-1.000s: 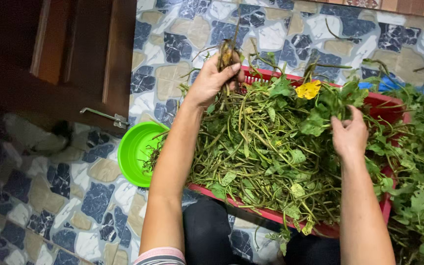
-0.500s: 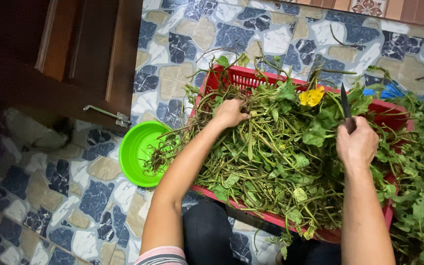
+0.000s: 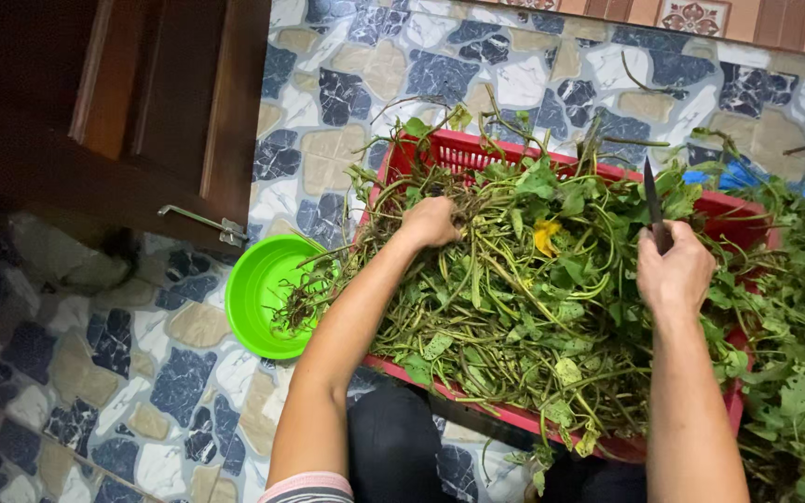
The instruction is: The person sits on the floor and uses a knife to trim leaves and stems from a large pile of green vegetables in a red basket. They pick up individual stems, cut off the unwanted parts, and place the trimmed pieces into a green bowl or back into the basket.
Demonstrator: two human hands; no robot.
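Note:
A red plastic basket (image 3: 463, 149) sits on the tiled floor in front of me, heaped with green leafy stems (image 3: 514, 307). My left hand (image 3: 429, 222) is closed on a bunch of stems near the basket's upper left part. My right hand (image 3: 673, 270) grips a dark knife (image 3: 652, 200) with its blade pointing up, over the right side of the heap. A yellow flower (image 3: 544, 235) lies among the leaves between my hands.
A bright green bowl (image 3: 263, 293) stands on the floor left of the basket, with some stems hanging into it. More leafy greens (image 3: 803, 354) pile at the right. A dark wooden door (image 3: 142, 102) with a metal latch (image 3: 202, 222) is at the upper left.
My left hand has come down from the basket's far rim into the heap and closed on stems. My right hand has lifted, and the knife now shows in it.

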